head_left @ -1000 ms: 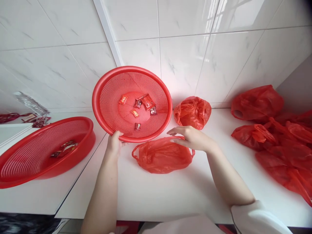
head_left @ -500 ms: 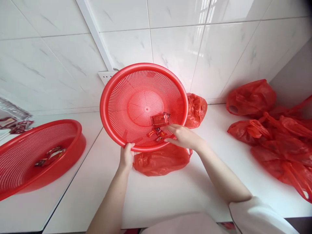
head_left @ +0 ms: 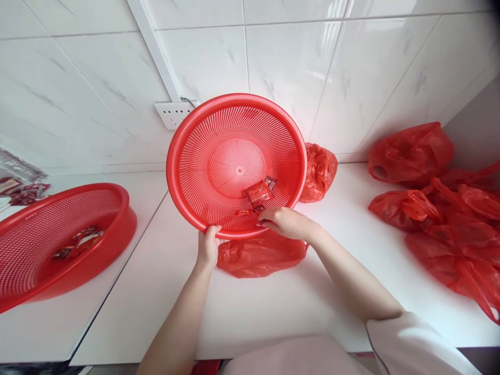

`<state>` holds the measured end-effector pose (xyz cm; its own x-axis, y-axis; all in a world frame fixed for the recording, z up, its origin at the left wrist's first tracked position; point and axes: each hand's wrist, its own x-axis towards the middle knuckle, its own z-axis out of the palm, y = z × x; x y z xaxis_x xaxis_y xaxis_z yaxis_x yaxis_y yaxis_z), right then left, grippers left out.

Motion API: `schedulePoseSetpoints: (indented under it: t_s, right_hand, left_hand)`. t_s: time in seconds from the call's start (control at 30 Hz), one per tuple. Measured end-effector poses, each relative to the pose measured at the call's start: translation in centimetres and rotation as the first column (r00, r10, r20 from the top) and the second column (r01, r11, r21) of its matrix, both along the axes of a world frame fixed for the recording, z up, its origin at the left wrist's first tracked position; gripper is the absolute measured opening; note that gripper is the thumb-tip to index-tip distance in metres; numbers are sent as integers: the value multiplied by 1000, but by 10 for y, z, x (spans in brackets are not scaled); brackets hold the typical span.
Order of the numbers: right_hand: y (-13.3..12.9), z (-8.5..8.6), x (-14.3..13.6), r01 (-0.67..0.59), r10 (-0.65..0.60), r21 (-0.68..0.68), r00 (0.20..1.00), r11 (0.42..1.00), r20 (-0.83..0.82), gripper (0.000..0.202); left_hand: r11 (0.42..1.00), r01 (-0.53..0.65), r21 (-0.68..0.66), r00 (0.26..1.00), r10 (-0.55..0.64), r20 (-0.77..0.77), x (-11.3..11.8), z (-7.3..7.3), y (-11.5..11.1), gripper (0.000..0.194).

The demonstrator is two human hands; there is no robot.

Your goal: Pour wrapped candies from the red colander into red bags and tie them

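A round red plastic mesh basket [head_left: 236, 125] is tilted so that its inside faces me. My left hand [head_left: 209, 247] grips its lower rim, thumb over the edge. Inside, toward the lower right, lie a few small red wrapped packets [head_left: 258, 195]. My right hand [head_left: 287, 221] reaches over the lower right rim, its fingers closed around a small red packet that they mostly cover. Beneath the basket, a red plastic bag [head_left: 261, 258] lies on the white tabletop [head_left: 273, 307].
At left stands another red mesh basket [head_left: 130, 219] with several packets [head_left: 80, 242] inside. More packets [head_left: 27, 195] lie behind it. Several red plastic bags [head_left: 441, 229] are heaped at right, and one bag [head_left: 322, 172] stands behind the basket. A power socket [head_left: 172, 113] is on the tiled wall.
My right hand's fingers have closed on a small packet near the basket's lower rim; they were spread before. My left hand still holds the rim. The view has shifted slightly.
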<state>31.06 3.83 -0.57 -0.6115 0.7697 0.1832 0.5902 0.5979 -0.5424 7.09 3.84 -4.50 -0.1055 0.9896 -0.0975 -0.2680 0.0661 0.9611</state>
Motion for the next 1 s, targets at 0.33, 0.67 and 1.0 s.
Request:
schedulePoseSetpoints:
  t_s: [0.33, 0.67, 1.0]
  right_hand:
    - [-5, 2, 3, -89, 88, -159, 996, 983, -11, 15]
    - [-2, -2, -1, 40, -39, 45, 999, 998, -18, 21]
    - [8, -24, -2, 142, -147, 41, 977, 989, 157, 58]
  left_hand:
    - [1000, -4, 13, 1000, 4, 0, -1, -6, 4, 21]
    - [998, 56, 23, 998, -56, -2, 1, -4, 1, 29]
    - [996, 84, 25, 996, -84, -1, 3, -4, -2, 41]
